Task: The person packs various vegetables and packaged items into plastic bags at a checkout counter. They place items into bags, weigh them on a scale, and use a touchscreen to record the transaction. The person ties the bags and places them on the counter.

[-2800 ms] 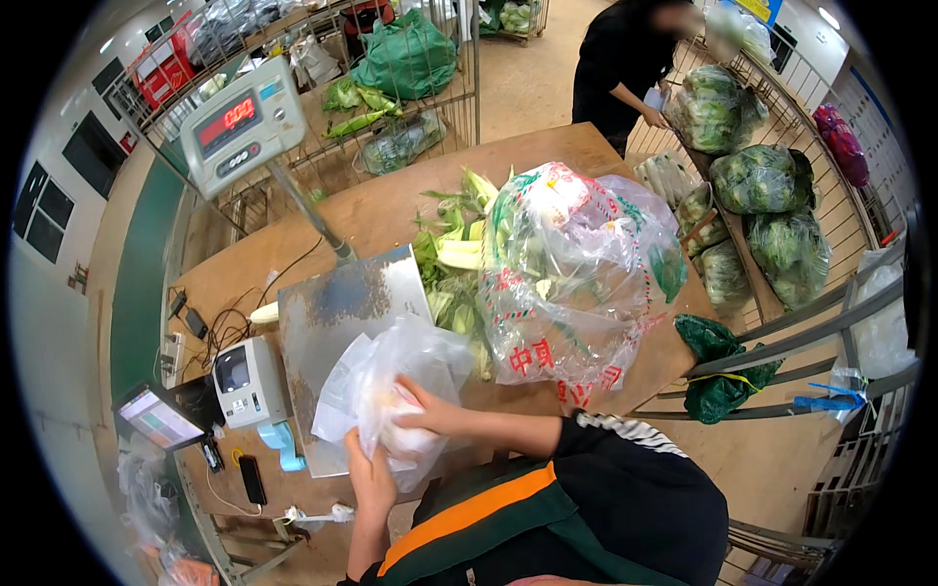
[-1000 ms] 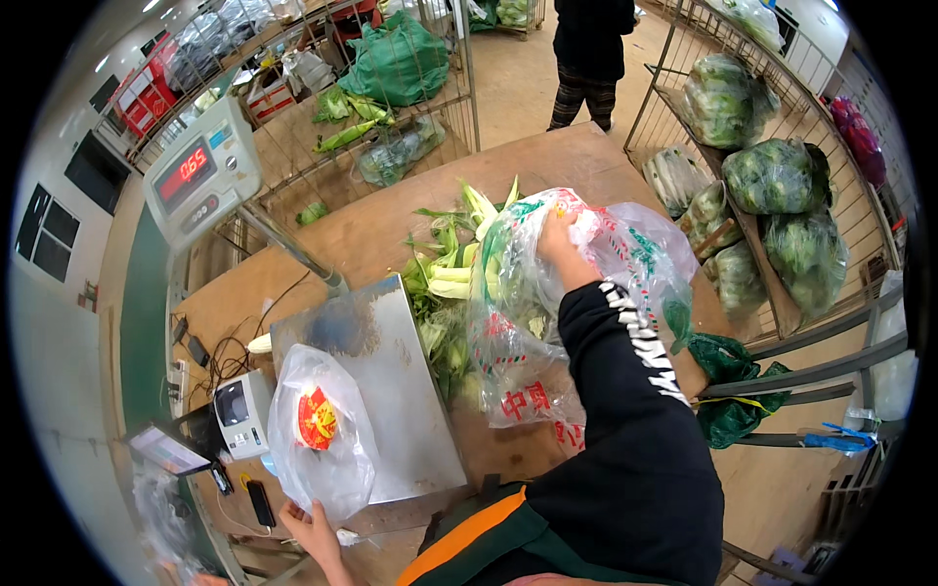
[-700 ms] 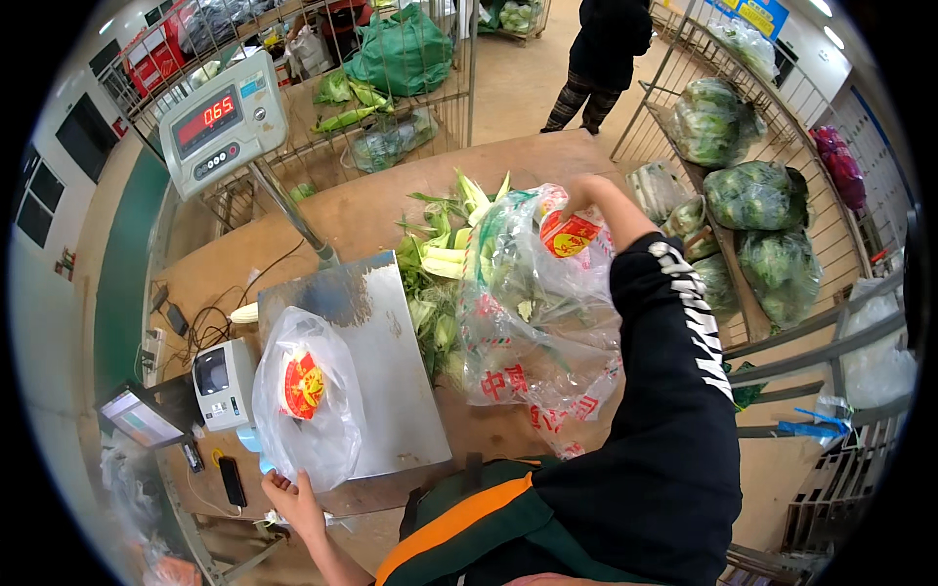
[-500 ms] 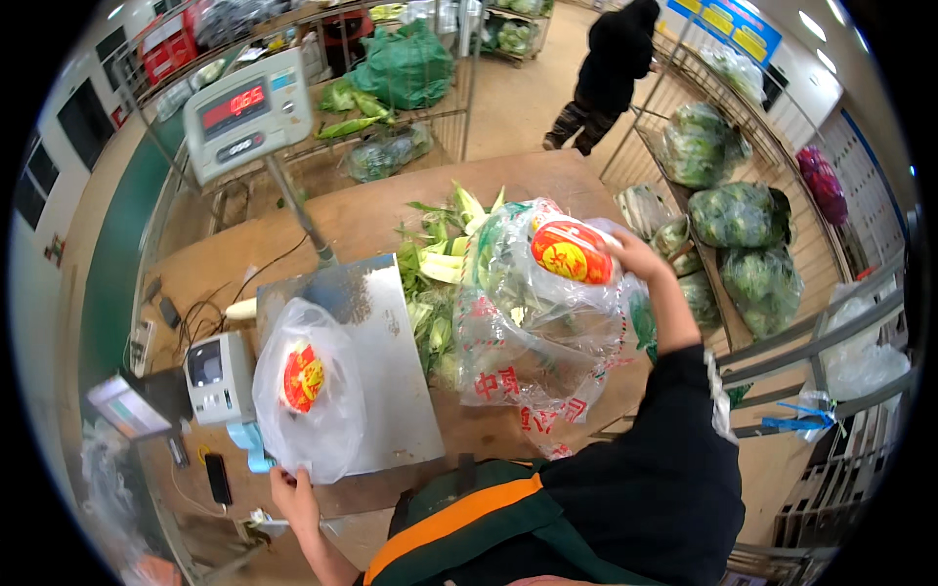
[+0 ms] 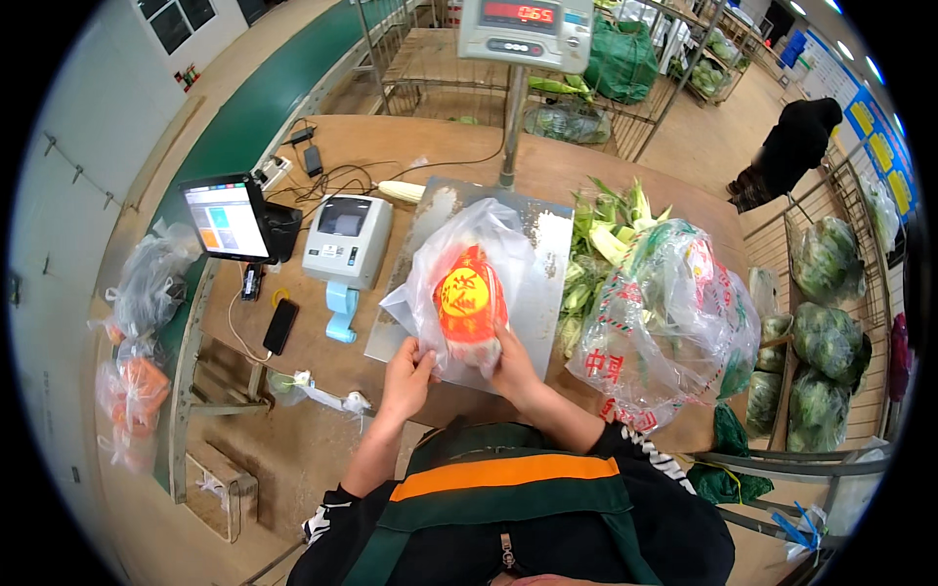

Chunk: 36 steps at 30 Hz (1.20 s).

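Note:
A thin white plastic bag [image 5: 435,239] lies on the metal scale plate [image 5: 542,210]. In its mouth sits a red packet with yellow print [image 5: 467,303] and pale contents I cannot make out. My left hand [image 5: 405,379] pinches the near left edge of this bag. At the near right end of the packet my right hand [image 5: 515,369] is closed on packet and bag film, its fingers partly hidden. Whether a second packet lies beneath is hidden. Right of the scale, a large clear bag with red print [image 5: 650,342] holds another red packet, partly visible.
A scale display [image 5: 526,34] rises on a post behind the plate. Left stand a label printer [image 5: 347,239], a screen [image 5: 227,223] and a phone [image 5: 280,327]. Corn husks [image 5: 606,239] lie beside the plate. Racks of bagged greens [image 5: 829,337] stand at right; a person [image 5: 796,146] is beyond.
My right hand has left the large clear bag and come to the bag on the scale, with a red packet now at its mouth. The view has swung left.

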{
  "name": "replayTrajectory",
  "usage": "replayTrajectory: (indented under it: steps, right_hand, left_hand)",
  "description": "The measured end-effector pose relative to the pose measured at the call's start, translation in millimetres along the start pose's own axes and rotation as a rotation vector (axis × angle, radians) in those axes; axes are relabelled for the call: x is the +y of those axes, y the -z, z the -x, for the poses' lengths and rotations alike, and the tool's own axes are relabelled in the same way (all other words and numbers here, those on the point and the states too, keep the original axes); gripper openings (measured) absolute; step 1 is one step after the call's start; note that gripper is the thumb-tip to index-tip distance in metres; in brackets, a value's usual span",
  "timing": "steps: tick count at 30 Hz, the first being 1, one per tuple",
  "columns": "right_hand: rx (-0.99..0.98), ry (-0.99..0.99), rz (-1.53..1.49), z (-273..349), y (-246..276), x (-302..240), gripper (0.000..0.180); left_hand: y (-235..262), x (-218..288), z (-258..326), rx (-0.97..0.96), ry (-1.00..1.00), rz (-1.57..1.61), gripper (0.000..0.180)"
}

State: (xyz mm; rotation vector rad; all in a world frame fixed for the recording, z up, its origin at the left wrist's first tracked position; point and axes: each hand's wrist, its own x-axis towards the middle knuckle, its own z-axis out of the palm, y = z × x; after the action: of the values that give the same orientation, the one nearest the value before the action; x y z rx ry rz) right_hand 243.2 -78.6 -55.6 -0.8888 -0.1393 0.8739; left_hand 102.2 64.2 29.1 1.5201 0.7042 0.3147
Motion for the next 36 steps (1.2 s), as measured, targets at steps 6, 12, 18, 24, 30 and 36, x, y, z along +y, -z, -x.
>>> replayTrajectory:
  steps: [6,12,18,24,30,36]
  right_hand:
    - [0.316,0.205,0.495,-3,-63,16,0.072]
    - [0.216,0.461,1.355,-22,-33,65,0.094]
    - [-0.135,-0.233,1.808,-34,-92,-79,0.078]
    - [0.215,0.966,1.93,-147,-74,-245,0.052]
    - [0.594,1.156,1.944,-247,-117,-365,0.067]
    - [0.701,1.431,1.888,-281,-95,-360,0.059]
  left_hand:
    - [11,-46,19,0.041,-0.021,0.253,0.003]
    - [14,-82,25,-0.103,0.052,0.335,0.004]
    - [23,-84,6,0.097,-0.045,0.356,0.005]
    - [27,-71,-5,0.101,-0.093,0.232,0.01]
    - [19,-68,-8,0.137,-0.108,0.262,0.013]
    - [22,-82,-8,0.154,-0.133,0.106,0.022]
